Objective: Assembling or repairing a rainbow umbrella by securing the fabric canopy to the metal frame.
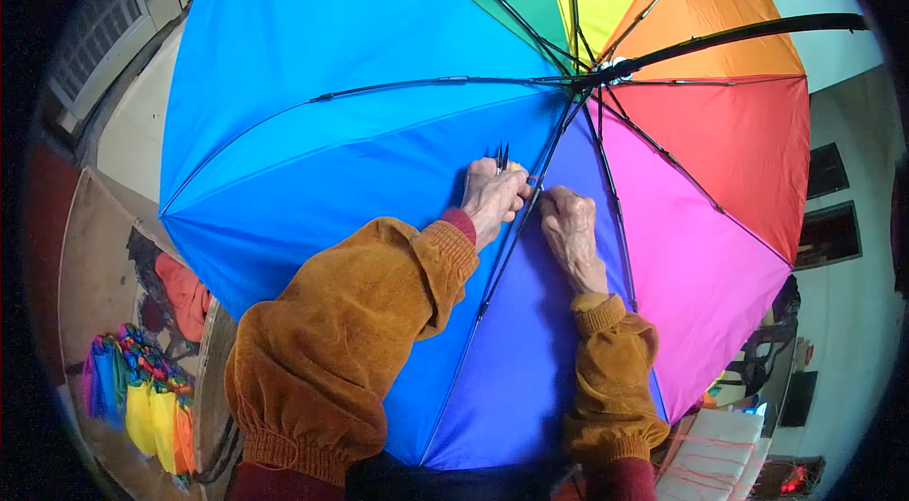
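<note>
A wide open umbrella (360,37) with panels in rainbow colours spreads before me, its inside and black ribs facing me. The black shaft (739,35) runs from the hub to the right. My left hand (494,196) is closed beside a rib (516,231) between the blue and violet panels. Two dark pointed blades of small thread snips (503,156) stick up from that hand, by a yellowish bit. Just right of the same rib, my right hand (570,222) is pinched over the violet panel. Whatever its fingertips hold is too small to make out.
Several folded rainbow-coloured cloth pieces (142,397) hang at the lower left, near a salmon-coloured cloth (185,295). At the lower right stands a white block (710,458) with red threads across it. Dark framed panels (828,234) are on the right wall.
</note>
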A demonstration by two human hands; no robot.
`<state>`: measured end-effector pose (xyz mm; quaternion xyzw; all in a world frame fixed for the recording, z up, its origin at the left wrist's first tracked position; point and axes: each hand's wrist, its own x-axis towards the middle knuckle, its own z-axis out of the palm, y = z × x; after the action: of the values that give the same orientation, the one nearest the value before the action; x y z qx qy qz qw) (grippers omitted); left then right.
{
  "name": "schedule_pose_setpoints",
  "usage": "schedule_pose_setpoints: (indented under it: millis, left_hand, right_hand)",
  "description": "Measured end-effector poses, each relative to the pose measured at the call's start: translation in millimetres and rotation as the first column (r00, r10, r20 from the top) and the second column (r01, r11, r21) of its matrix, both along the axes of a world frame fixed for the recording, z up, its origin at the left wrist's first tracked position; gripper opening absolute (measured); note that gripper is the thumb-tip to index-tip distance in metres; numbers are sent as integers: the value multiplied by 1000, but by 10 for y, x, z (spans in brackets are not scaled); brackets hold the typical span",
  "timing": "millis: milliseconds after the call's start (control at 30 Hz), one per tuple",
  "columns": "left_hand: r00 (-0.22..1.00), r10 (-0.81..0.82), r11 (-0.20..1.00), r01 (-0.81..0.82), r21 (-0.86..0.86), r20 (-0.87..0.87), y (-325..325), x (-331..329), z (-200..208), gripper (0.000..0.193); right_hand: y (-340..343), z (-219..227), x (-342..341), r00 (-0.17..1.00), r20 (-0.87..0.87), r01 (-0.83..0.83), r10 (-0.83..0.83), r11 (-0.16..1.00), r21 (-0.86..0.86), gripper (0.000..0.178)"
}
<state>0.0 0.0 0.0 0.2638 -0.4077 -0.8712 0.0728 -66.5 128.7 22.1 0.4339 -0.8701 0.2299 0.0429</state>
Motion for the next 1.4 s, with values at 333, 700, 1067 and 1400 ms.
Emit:
schedule_pose_setpoints:
  millis: [333, 700, 1067, 1400]
  left_hand:
    - [1000, 4, 999, -3, 38, -23, 26, -37, -37, 6]
    - [997, -7, 995, 14, 94, -71, 6, -99, -52, 10]
    - [978, 192, 976, -199, -85, -76, 1, -65, -24, 9]
    - [986, 99, 988, -82, 132, -131, -16, 12, -27, 8]
  right_hand:
    - [15, -58, -61, 991, -110, -81, 78, 996, -22, 7]
    - [-131, -142, -16, 988, -154, -8, -24, 979, -203, 5]
    - [2, 38, 56, 919, 364, 309, -149, 845, -436, 12]
    - [44, 56, 66, 883, 443, 332, -153, 871, -363, 11]
